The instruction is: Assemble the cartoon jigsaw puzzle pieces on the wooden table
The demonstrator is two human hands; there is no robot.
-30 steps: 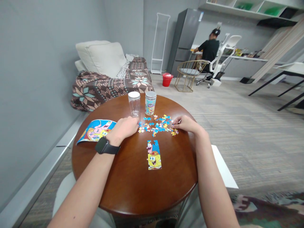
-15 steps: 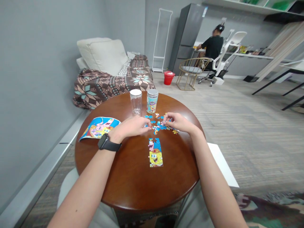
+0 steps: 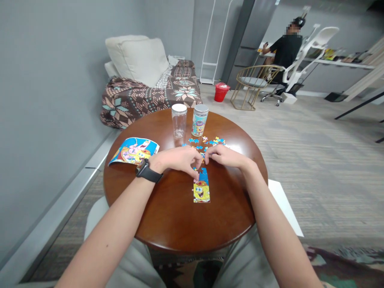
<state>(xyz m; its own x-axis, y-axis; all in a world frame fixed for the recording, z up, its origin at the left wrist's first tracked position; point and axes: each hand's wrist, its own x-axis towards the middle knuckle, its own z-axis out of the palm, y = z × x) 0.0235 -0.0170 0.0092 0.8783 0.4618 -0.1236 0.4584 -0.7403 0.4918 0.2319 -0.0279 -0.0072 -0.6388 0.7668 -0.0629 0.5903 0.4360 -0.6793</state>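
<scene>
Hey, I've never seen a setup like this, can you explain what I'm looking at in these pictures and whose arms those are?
There's no robot here: these are a person's own bare arms. The view comes from a camera worn on that person's head, looking forward and down.

On the round brown table lies a partly joined cartoon puzzle, with loose puzzle pieces beyond it. Further back stand a clear jar and a cartoon-printed jar. A cartoon sheet lies to the left.

The left hand, with a black watch on its wrist, is over the puzzle's far end. The right hand is by the loose pieces. Whether either holds a piece, I can't tell.
</scene>
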